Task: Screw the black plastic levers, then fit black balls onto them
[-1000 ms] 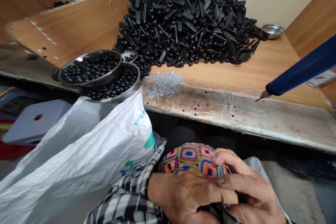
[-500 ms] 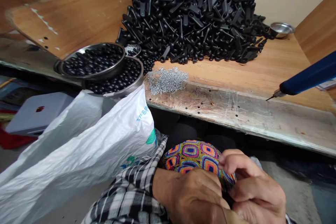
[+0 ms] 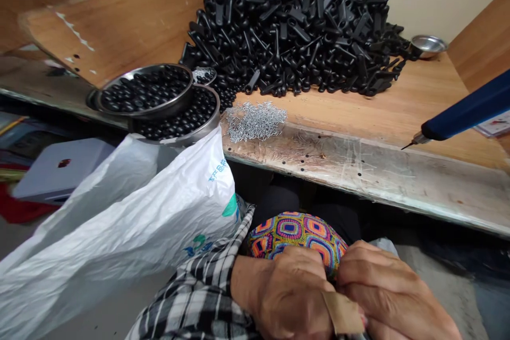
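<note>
My left hand [image 3: 290, 292] and my right hand [image 3: 394, 297] are pressed together low in the view, below the table edge. Both have fingers curled and closed against a bright multicoloured patterned cloth [image 3: 295, 234] on my lap. A tan plaster wraps one left finger. What the fingers pinch is hidden. My left sleeve [image 3: 199, 303] is black-and-white check.
The wooden table [image 3: 358, 106] carries a big heap of black plastic parts [image 3: 295, 26], a pile of small metal pins [image 3: 255, 119], two stacked steel bowls of black beads [image 3: 159, 101] and a small steel dish [image 3: 428, 45]. A blue-handled pointed tool [image 3: 458, 117] hangs at right. A white plastic bag [image 3: 131, 223] lies at left.
My right hand's fingers have come down from the top of the cloth and closed beside the left hand. The camera has shifted slightly.
</note>
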Tool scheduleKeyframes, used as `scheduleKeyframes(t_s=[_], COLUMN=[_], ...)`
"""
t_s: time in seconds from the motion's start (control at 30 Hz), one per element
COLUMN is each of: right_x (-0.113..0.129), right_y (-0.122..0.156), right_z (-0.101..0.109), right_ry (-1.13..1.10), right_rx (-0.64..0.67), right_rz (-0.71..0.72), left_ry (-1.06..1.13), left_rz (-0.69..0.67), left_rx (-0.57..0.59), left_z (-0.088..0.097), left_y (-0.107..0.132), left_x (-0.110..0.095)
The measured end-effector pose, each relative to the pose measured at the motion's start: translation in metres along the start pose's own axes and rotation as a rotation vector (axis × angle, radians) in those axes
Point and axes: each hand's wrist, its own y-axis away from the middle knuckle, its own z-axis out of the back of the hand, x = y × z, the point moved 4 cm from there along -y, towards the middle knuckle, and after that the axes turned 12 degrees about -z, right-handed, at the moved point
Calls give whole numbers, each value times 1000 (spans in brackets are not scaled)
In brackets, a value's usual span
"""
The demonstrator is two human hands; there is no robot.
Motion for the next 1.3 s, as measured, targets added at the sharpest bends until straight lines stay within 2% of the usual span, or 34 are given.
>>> scheduleKeyframes(t_s=[0.17,0.33,0.53,0.63,0.77,0.9,0.97,1.03,1.1,1.13,1.17,1.2,1.23,1.3], right_x=[2,-1,-10,-11,-4,8,2,-22,-61,-84,-105,-122,-131,-131], right_y=[4,4,11,14,15,15,16,17,19,19,20,19,16,3], right_z=[-2,-3,-5,-6,-10,-12,-6,3,8,7,5,2,-1,1], right_ry=[-2,-64,-112,-57,138,309,351,374,410,422,440,462,468,472], right_rx=[69,89,136,86,-38,-75,-102,-143,-175,-143,-128,-102,-67,-20], right_rz=[-63,-77,-50,-92,-117,29,66,4,-163,-270,-398,-469,-474,-437], left_ry=[88,130,151,197,279,355,413,573,776,810,777,738,699,618], left_rz=[-123,-119,-68,-37,-16,-65,-103,-38,235,452,600,618,614,521], left_rx=[36,2,-154,-198,-123,-59,-34,3,-57,-201,-361,-440,-504,-615], left_z=[0,5,2,-2,-6,4,16,25,25,24,22,20,18,29], left_y=[0,2,2,4,8,8,7,9,16,23,29,30,27,12], left_x=[-5,-11,-12,-7,-1,-5,-5,6,35,56,75,87,97,101])
